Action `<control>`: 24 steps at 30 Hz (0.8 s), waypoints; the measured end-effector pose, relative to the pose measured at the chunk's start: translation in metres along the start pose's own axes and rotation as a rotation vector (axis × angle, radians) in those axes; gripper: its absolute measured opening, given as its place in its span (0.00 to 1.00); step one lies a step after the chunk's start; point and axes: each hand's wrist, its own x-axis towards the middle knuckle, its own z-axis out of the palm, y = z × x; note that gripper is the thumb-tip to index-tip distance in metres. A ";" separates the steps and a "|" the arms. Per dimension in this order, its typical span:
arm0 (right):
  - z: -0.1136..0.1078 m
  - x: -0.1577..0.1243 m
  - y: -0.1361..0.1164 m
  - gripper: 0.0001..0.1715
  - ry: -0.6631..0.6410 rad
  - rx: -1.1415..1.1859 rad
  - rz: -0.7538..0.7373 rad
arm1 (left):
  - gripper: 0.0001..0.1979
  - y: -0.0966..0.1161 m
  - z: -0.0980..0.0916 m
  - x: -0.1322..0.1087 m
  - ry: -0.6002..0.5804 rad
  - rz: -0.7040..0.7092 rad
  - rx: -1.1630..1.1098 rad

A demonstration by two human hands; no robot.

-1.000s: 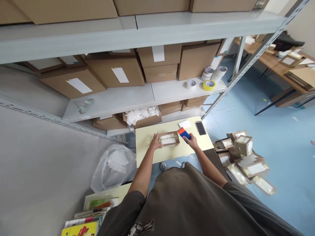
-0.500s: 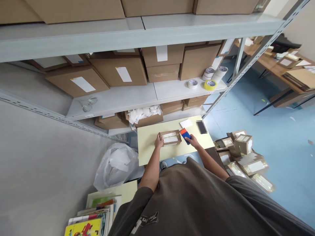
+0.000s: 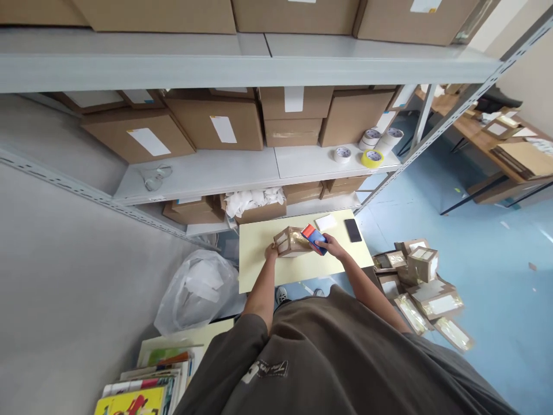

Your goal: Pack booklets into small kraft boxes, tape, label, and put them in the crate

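A small brown cardboard box point(image 3: 290, 246) with shiny tape and a pale label sits tilted on the pale yellow table point(image 3: 254, 276). My left hand point(image 3: 271, 252) is closed around its left end. In my right hand point(image 3: 333, 246) is a flat blue-and-orange handheld object point(image 3: 317, 240), its kind too small to tell. The orange end overlaps the box's right end from my view; I cannot tell whether they touch. A white pad point(image 3: 325, 222) and a black phone point(image 3: 353, 230) lie to the right of the box.
Metal shelving point(image 3: 216, 184) with cardboard boxes and tape rolls point(image 3: 372, 158) rises behind the table. A clear plastic bag point(image 3: 196, 291) stands on the left, near stacked books point(image 3: 142, 380). Several taped parcels point(image 3: 432, 288) lie on the floor to the right.
The box has been turned and tilted in my left hand, showing another face. My right hand has moved slightly left, bringing the blue-and-orange object over the box's right end.
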 end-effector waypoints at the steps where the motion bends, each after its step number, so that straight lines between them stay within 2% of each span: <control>1: 0.006 0.004 -0.004 0.36 -0.014 -0.014 -0.009 | 0.24 0.002 -0.006 0.002 0.034 -0.022 0.027; 4: 0.026 0.013 -0.013 0.35 -0.065 -0.013 -0.022 | 0.20 0.010 -0.024 0.003 0.091 -0.059 0.081; 6: 0.036 0.015 -0.017 0.34 -0.108 0.020 -0.012 | 0.19 0.014 -0.035 -0.005 0.060 -0.023 0.081; 9: 0.042 0.014 -0.022 0.33 -0.180 0.110 -0.007 | 0.26 0.016 -0.042 -0.026 -0.035 0.056 0.021; 12: 0.040 0.012 -0.028 0.32 -0.223 0.188 -0.060 | 0.33 0.020 -0.040 -0.048 -0.084 0.090 -0.031; 15: 0.038 0.012 -0.037 0.31 -0.251 0.206 -0.092 | 0.36 0.036 -0.039 -0.057 -0.013 0.094 0.031; 18: 0.037 0.013 -0.048 0.32 -0.275 0.178 -0.124 | 0.35 0.069 -0.044 -0.057 0.092 0.153 0.033; 19: 0.037 0.013 -0.050 0.32 -0.280 0.164 -0.137 | 0.33 0.083 -0.046 -0.057 0.074 0.180 -0.008; 24: 0.036 0.014 -0.056 0.33 -0.297 0.100 -0.172 | 0.33 0.141 -0.051 -0.062 -0.297 0.304 -0.168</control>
